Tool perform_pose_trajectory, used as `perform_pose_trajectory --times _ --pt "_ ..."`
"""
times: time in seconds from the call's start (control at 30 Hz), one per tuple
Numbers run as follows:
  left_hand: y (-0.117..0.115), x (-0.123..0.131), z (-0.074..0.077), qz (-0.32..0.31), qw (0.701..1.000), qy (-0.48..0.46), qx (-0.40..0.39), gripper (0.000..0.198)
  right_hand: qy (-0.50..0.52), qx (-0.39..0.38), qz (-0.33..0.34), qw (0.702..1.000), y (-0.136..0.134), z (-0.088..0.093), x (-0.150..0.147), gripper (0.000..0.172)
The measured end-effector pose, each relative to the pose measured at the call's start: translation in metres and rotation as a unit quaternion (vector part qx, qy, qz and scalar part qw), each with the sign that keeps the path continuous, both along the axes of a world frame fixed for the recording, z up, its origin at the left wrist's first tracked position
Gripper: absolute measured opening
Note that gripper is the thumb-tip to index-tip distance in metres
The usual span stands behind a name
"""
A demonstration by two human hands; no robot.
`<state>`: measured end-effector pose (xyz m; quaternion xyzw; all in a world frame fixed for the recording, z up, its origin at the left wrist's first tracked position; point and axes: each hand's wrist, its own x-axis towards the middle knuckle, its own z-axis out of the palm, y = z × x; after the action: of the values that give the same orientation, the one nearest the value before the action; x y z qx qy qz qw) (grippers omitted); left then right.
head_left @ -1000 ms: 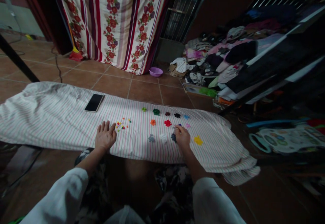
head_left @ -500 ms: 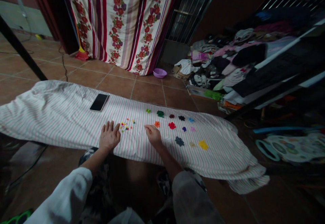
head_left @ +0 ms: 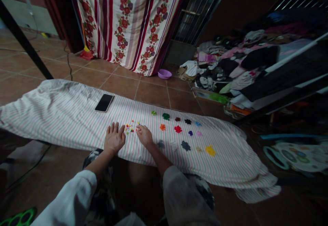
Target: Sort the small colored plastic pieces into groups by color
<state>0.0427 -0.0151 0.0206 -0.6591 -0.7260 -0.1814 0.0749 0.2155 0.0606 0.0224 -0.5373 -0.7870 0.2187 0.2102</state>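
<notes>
A mixed scatter of tiny coloured pieces (head_left: 130, 127) lies on the striped cloth (head_left: 69, 116). My left hand (head_left: 114, 139) rests flat at its left edge, fingers spread, holding nothing. At the scatter's right edge, my right hand (head_left: 144, 135) has its thumb and fingers pinched together over the pieces; what is between them is too small to make out. To the right, small piles are grouped by colour, among them an orange pile (head_left: 162, 127), a red pile (head_left: 178, 129), a dark green pile (head_left: 166, 116), a dark grey pile (head_left: 186, 145) and a yellow pile (head_left: 210, 150).
A phone (head_left: 104, 103) lies on the cloth at the left. Beyond, on the tiled floor, are a purple basin (head_left: 164, 74) and a broom (head_left: 86, 53) by the floral curtain (head_left: 125, 24). Heaped clothes (head_left: 238, 62) fill the right side behind a dark bar.
My right hand has moved left from beside the orange pile to the mixed scatter, uncovering the bluish-grey and white piles. My left hand stays flat. The view has shifted slightly.
</notes>
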Motion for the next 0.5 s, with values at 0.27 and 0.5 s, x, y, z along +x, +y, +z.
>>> perform_pose_trajectory --times 0.27,0.5 --pt "-0.0005 0.0006 0.0029 -0.001 1.000 0.004 -0.001 0.047 -0.052 -0.012 -0.013 0.998 0.0011 0.0054 -0.0074 0.022" --pt "-0.0010 0.0012 0.0033 -0.001 1.000 -0.004 0.004 0.046 -0.035 0.016 -0.025 0.999 -0.0061 0.0027 -0.0053 0.021"
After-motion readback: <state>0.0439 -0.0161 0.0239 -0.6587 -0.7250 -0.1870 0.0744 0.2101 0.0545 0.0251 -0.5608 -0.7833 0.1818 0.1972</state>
